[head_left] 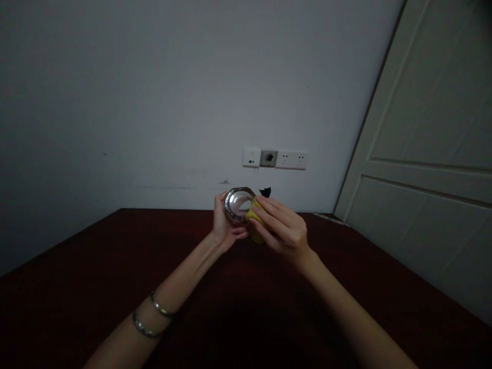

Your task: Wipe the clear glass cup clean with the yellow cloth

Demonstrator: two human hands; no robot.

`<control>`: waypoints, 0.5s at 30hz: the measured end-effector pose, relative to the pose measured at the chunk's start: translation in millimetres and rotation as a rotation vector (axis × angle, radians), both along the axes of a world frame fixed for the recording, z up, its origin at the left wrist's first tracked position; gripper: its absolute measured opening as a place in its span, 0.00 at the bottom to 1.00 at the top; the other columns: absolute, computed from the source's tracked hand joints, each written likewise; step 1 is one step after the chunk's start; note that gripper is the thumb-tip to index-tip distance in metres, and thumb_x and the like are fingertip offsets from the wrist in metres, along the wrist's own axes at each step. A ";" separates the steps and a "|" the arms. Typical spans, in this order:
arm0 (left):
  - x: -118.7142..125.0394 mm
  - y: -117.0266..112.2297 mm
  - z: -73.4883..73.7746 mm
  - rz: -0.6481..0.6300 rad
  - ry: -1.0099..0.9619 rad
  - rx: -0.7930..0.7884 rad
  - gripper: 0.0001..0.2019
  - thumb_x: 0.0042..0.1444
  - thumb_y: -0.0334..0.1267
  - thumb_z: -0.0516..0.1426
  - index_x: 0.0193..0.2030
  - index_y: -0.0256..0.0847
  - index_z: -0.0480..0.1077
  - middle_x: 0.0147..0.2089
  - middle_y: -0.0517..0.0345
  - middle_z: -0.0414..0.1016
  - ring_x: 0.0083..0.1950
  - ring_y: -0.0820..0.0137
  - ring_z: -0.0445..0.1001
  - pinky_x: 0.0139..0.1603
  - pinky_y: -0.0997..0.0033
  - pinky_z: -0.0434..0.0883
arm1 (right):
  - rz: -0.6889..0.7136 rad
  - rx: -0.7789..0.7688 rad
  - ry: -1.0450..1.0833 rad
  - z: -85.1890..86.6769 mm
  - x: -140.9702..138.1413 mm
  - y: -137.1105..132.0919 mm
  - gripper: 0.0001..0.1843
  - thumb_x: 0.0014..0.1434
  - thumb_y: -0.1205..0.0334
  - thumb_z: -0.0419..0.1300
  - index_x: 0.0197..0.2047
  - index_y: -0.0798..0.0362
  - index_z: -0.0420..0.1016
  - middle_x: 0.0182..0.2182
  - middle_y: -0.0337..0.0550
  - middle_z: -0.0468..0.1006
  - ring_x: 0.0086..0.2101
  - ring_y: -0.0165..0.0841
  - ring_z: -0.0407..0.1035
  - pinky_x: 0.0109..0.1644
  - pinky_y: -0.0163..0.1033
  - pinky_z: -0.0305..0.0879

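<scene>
Holding a shiny bowl (pixel 237 199) in left hand (pixel 223 224), yellow cloth (pixel 254 210) pinched in right hand (pixel 286 228), at bowl's rim

There are one shiny bowl (pixel 235 199) and two bangles (pixel 144 331).

We see a shiny, round silver metal bowl (pixel 235 203); the small, dull yellow pad (pixel 253 209) looks like cloth or sponge.

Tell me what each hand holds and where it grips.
Left hand: the shiny bowl, by its outer side. Right hand: the yellow cloth or sponge, pinched from its right side.
</scene>
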State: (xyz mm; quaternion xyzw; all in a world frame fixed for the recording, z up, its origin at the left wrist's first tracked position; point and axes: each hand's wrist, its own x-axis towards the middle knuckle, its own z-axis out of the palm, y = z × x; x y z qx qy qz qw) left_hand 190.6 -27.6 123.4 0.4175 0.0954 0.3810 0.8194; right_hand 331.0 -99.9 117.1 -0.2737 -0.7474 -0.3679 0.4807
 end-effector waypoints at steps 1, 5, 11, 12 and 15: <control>0.5 -0.8 1.2 0.026 -0.003 -0.007 0.27 0.52 0.60 0.46 0.32 0.36 0.71 0.16 0.61 0.66 0.09 0.80 0.49 0.09 0.79 0.47 | -0.003 0.022 -0.023 0.0 -3.0 -0.7 0.21 0.55 0.69 0.62 0.53 0.56 0.73 0.48 0.54 0.77 0.50 0.40 0.72 0.54 0.50 0.72; 2.6 -3.0 4.5 0.118 -0.057 -0.018 0.24 0.52 0.56 0.48 0.31 0.36 0.71 0.20 0.58 0.70 0.13 0.79 0.58 0.11 0.81 0.49 | 0.030 0.076 -0.087 -0.9 -12.6 -2.0 0.19 0.54 0.68 0.63 0.50 0.56 0.74 0.46 0.53 0.79 0.49 0.40 0.73 0.53 0.48 0.73; -1.5 -2.6 1.7 -0.032 0.038 0.091 0.30 0.52 0.62 0.43 0.38 0.38 0.71 0.18 0.59 0.68 0.09 0.80 0.47 0.10 0.80 0.47 | 0.145 -0.119 0.362 0.4 -7.8 2.7 0.15 0.55 0.67 0.62 0.46 0.49 0.78 0.45 0.45 0.80 0.45 0.39 0.75 0.52 0.48 0.73; -2.0 -2.4 1.3 -0.043 0.048 0.129 0.30 0.52 0.62 0.42 0.40 0.39 0.70 0.18 0.58 0.69 0.09 0.80 0.48 0.10 0.80 0.48 | 0.157 -0.184 0.510 2.4 -7.0 3.2 0.12 0.55 0.64 0.62 0.43 0.48 0.80 0.43 0.44 0.81 0.43 0.39 0.76 0.50 0.48 0.73; -1.5 -0.9 -0.3 -0.008 0.088 0.238 0.31 0.52 0.63 0.42 0.42 0.39 0.70 0.19 0.57 0.69 0.11 0.76 0.55 0.10 0.78 0.52 | 0.199 -0.429 0.932 10.3 -4.4 4.7 0.10 0.53 0.54 0.63 0.35 0.50 0.82 0.34 0.42 0.83 0.36 0.38 0.77 0.43 0.44 0.75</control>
